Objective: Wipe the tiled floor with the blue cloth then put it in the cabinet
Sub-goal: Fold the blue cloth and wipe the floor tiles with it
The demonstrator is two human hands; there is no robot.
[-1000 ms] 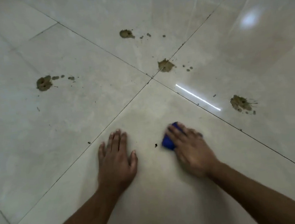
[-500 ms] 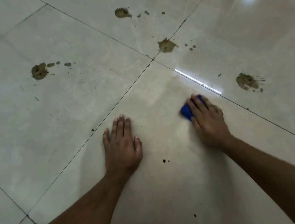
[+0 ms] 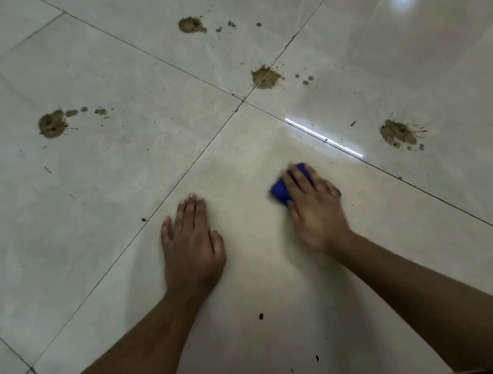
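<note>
My right hand lies flat on the bunched blue cloth and presses it against the pale tiled floor. Its fingers stretch over the cloth, and blue shows at their left side and between them. The hand is slightly blurred. My left hand rests palm down on the same tile, a hand's width to the left of the cloth, fingers straight and together. No cabinet is in view.
Brown mud stains mark the tiles beyond my hands: one far left, one at the top, one by the grout crossing, one at the right. A small dark speck lies between my forearms.
My right hand slid the cloth forward and right, then back left toward my left hand. The left hand stayed planted. The view shifted slightly.
</note>
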